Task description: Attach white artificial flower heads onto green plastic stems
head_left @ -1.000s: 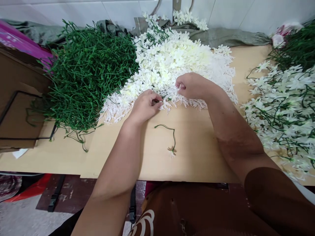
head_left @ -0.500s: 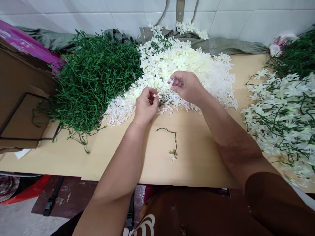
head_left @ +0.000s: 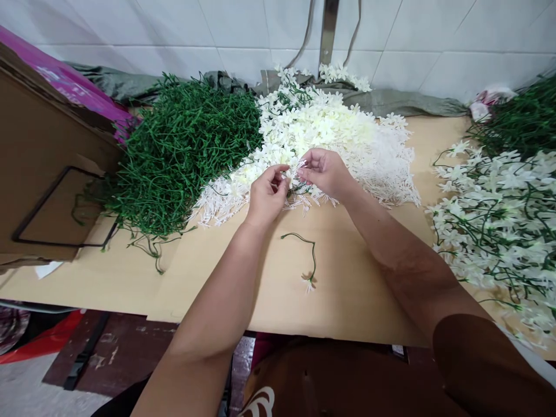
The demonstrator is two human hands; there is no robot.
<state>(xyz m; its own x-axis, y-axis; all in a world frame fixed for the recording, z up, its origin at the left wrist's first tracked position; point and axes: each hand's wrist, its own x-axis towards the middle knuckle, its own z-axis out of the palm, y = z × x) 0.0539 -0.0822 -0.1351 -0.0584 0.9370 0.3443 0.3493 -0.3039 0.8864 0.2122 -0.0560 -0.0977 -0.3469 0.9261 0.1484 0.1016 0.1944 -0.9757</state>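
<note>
My left hand (head_left: 270,191) pinches a small white artificial flower (head_left: 287,174) between thumb and fingertips. Close on its right, my right hand (head_left: 324,171) has its fingers closed on a thin white stamen piece (head_left: 300,165). The fingertips of both hands nearly meet in front of a heap of white flower heads (head_left: 330,124) and loose white stamens (head_left: 391,165). Nearer to me on the board lies one bent green stem (head_left: 313,252) with a white piece at its lower end.
Green plastic stems (head_left: 186,145) are heaped at the left, beside a cardboard box (head_left: 39,162) and a black wire frame (head_left: 65,240). Stemmed white flowers (head_left: 508,214) pile up at the right, with more greenery (head_left: 521,119) behind. A tiled wall (head_left: 174,35) closes off the back.
My right hand has come down and left, bringing the white stamen piece up to the flower in my left hand. The view has tilted slightly, so everything sits lower.
</note>
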